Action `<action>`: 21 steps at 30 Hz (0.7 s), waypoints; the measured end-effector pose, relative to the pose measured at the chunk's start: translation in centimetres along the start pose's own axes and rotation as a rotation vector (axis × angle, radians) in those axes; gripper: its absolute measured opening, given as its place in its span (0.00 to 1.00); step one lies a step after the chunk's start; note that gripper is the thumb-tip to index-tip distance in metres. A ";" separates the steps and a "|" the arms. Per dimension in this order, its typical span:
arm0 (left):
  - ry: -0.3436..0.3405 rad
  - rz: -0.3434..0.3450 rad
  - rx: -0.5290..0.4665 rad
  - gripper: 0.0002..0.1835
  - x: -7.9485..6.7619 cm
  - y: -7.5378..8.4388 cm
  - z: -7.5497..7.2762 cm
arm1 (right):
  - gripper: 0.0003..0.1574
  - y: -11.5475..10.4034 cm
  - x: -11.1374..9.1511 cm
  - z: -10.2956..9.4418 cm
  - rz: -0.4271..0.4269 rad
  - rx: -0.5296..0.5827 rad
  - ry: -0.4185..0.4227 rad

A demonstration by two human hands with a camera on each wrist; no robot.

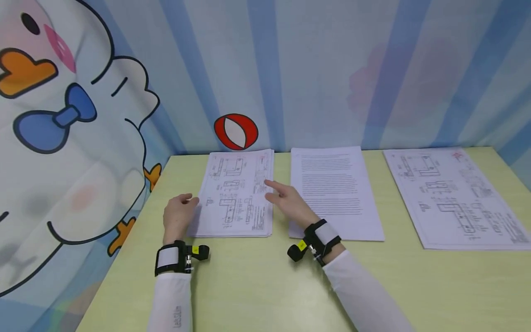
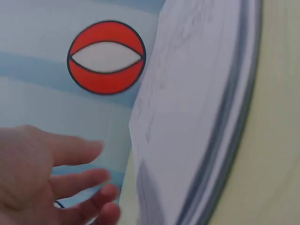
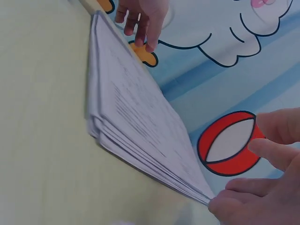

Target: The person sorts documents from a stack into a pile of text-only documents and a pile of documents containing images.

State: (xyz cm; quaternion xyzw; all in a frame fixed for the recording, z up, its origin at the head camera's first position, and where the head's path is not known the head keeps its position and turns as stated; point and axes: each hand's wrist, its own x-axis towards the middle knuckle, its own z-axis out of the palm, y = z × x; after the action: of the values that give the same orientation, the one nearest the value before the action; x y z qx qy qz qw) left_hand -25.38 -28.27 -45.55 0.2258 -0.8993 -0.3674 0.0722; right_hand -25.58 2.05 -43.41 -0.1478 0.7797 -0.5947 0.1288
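A stack of printed technical drawings [image 1: 236, 196] lies at the left of the table. Beside its left edge is my left hand [image 1: 179, 216], fingers loosely bent and holding nothing; the left wrist view shows this hand [image 2: 61, 183] apart from the sheets. My right hand [image 1: 290, 200] is at the stack's right edge, index finger stretched over the top sheet. In the right wrist view, lower fingers of the right hand [image 3: 267, 187] are by the far end of the paper stack [image 3: 140, 112], whose layered edges look slightly uneven. Whether they touch it I cannot tell.
A stack of text pages [image 1: 332, 189] lies in the middle, partly under the right forearm. Another stack of drawings [image 1: 456, 198] lies at the right. The pale table [image 1: 249, 286] ends at a striped, cartoon-printed curtain [image 1: 307, 69] behind and on the left.
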 end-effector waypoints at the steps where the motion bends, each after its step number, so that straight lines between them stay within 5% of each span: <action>1: 0.037 0.053 -0.005 0.24 0.7 -0.4 0.8 | 0.30 -0.1 -0.3 -0.7 -0.007 0.003 0.008; 3: 0.088 0.167 -0.029 0.23 1.1 -0.1 2.2 | 0.29 -0.4 -0.9 -2.3 -0.016 0.015 0.030; 6: 0.048 0.278 -0.123 0.19 -1.2 3.7 2.8 | 0.28 -0.6 -2.2 -5.2 -0.045 0.010 0.063; 11: -0.100 0.387 -0.246 0.16 -6.7 10.4 3.5 | 0.31 -0.3 -4.6 -9.9 -0.083 0.007 0.093; 13: -0.159 0.420 -0.280 0.16 -7.8 12.0 4.3 | 0.32 -0.1 -5.4 -11.8 -0.075 -0.004 0.121; 19: -0.336 0.508 -0.373 0.14 -10.2 15.5 7.2 | 0.32 5.2 -6.0 -18.0 -0.075 -0.045 0.251; 21: -0.400 0.529 -0.392 0.14 -11.1 16.4 8.2 | 0.34 4.6 -7.3 -19.3 -0.052 -0.034 0.272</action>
State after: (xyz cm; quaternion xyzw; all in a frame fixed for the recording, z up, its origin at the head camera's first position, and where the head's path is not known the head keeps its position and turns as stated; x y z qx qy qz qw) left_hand -23.81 -7.71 -39.69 -0.1081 -0.8356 -0.5378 0.0296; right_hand -26.42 23.17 -42.66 -0.0882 0.7957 -0.5992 0.0039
